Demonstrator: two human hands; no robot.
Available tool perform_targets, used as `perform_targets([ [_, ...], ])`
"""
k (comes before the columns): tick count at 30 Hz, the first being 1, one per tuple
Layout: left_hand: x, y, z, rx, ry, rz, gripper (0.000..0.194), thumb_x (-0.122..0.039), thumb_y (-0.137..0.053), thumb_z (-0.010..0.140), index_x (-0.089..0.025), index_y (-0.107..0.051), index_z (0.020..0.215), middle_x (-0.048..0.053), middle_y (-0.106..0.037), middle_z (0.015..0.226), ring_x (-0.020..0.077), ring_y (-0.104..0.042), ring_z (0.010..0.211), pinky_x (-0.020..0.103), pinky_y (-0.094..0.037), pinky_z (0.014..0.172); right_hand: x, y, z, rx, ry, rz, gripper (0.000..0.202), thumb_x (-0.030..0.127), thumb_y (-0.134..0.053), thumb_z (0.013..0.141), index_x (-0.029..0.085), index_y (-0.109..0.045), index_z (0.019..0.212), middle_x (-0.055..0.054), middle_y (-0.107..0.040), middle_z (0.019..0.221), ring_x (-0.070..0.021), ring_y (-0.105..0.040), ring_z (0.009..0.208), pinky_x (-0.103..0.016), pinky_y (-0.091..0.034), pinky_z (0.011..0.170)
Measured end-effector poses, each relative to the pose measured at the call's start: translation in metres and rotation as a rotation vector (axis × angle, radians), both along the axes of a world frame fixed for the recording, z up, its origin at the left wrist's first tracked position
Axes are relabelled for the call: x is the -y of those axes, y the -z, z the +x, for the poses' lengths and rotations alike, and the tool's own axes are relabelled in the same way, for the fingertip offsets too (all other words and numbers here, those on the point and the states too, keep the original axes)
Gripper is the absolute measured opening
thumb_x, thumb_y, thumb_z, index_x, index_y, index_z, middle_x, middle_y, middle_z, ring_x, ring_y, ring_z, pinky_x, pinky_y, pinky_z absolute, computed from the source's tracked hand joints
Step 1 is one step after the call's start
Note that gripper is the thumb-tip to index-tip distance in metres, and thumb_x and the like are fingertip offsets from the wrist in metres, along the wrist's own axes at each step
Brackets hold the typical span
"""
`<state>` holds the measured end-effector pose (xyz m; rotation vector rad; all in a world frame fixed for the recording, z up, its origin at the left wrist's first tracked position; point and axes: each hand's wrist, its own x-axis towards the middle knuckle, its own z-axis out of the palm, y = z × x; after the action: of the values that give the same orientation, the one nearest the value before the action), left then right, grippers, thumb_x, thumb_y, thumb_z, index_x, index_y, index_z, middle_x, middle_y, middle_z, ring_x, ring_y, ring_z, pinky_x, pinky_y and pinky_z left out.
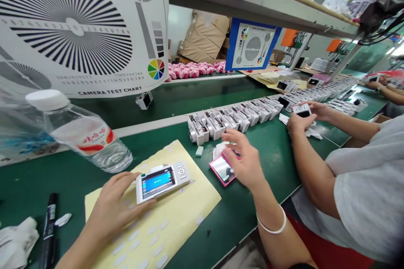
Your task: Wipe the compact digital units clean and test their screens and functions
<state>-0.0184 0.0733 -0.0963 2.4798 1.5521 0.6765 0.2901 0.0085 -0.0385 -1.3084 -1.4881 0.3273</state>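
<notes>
My left hand (115,208) grips the left end of a white camera (162,180), thumb below and fingers above. The camera's screen is lit blue, and it lies over a yellow sheet (202,197) that carries small pale stickers. My right hand (244,162), with a white band on its wrist, hovers over a pink camera (222,170). Its fingers are apart and hold nothing; they hide part of the pink camera and of a white tissue. A row of white camera bodies (216,125) with exposed insides stands just beyond.
A water bottle (91,134) leans at the left below a large test chart (75,29). A black marker (49,227) and crumpled tissue (19,241) lie at the lower left. Another person's hands (303,122) hold a white camera at the right. A shelf (252,0) overhangs the bench.
</notes>
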Motion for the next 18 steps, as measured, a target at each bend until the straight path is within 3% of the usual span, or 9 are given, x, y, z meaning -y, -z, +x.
perform_targets([
  [2,0.0,0.0,0.0,-0.021,-0.023,0.0,0.067,-0.067,-0.054,0.064,-0.015,-0.054,0.106,0.017,-0.06,0.106,0.0385,-0.053,0.103,0.05,-0.047,0.08,0.02,0.012,0.023,0.031,0.233,0.037,0.038,0.033,-0.053,0.082,0.02,-0.048,0.118,-0.01,-0.059,0.114,-0.0209,-0.056,0.105,-0.039,-0.048,0.09],
  [4,0.0,-0.001,0.001,-0.026,-0.032,0.002,0.065,-0.065,-0.053,0.066,-0.015,-0.054,0.107,0.016,-0.061,0.106,0.0377,-0.052,0.104,0.049,-0.047,0.08,0.039,0.03,0.04,0.185,0.325,-0.023,0.047,0.037,-0.061,0.075,0.018,-0.05,0.117,-0.013,-0.056,0.116,-0.0262,-0.053,0.108,-0.047,-0.042,0.095],
  [7,0.0,-0.001,0.003,-0.017,-0.038,-0.025,0.069,-0.066,-0.051,0.065,-0.013,-0.054,0.108,0.017,-0.062,0.106,0.0379,-0.053,0.103,0.047,-0.047,0.08,0.056,0.058,0.052,0.287,0.262,-0.214,0.067,0.036,-0.07,0.064,0.018,-0.048,0.124,-0.015,-0.047,0.13,-0.0326,-0.04,0.122,-0.054,-0.034,0.1],
  [10,-0.001,-0.001,0.004,-0.02,-0.045,-0.064,0.073,-0.067,-0.049,0.065,-0.01,-0.053,0.11,0.019,-0.061,0.107,0.0388,-0.052,0.103,0.048,-0.046,0.081,0.057,0.075,0.054,0.07,0.187,-0.322,0.068,0.029,-0.072,0.06,0.019,-0.052,0.124,-0.013,-0.043,0.136,-0.0318,-0.035,0.127,-0.053,-0.025,0.106],
  [14,-0.002,0.005,0.001,-0.055,-0.042,-0.072,0.073,-0.066,-0.046,0.069,-0.011,-0.046,0.118,0.02,-0.058,0.114,0.0381,-0.051,0.106,0.049,-0.045,0.084,0.047,0.074,0.062,-0.228,0.185,-0.303,0.054,0.034,-0.071,0.06,0.018,-0.062,0.112,-0.012,-0.05,0.13,-0.0314,-0.038,0.124,-0.051,-0.02,0.109],
  [16,-0.003,0.01,0.0,-0.058,-0.038,-0.029,0.072,-0.063,-0.046,0.072,-0.013,-0.041,0.123,0.019,-0.055,0.119,0.0374,-0.051,0.108,0.049,-0.045,0.085,0.041,0.066,0.069,-0.341,0.152,-0.322,0.05,0.043,-0.064,0.067,0.016,-0.061,0.109,-0.014,-0.057,0.122,-0.0311,-0.048,0.116,-0.052,-0.031,0.103],
  [18,-0.003,0.014,-0.001,-0.054,-0.027,0.03,0.069,-0.06,-0.047,0.074,-0.017,-0.035,0.127,0.017,-0.053,0.121,0.0371,-0.05,0.11,0.049,-0.046,0.084,0.037,0.055,0.073,-0.486,0.08,-0.357,0.049,0.051,-0.049,0.077,0.015,-0.059,0.109,-0.014,-0.064,0.109,-0.0287,-0.06,0.099,-0.049,-0.046,0.087],
])
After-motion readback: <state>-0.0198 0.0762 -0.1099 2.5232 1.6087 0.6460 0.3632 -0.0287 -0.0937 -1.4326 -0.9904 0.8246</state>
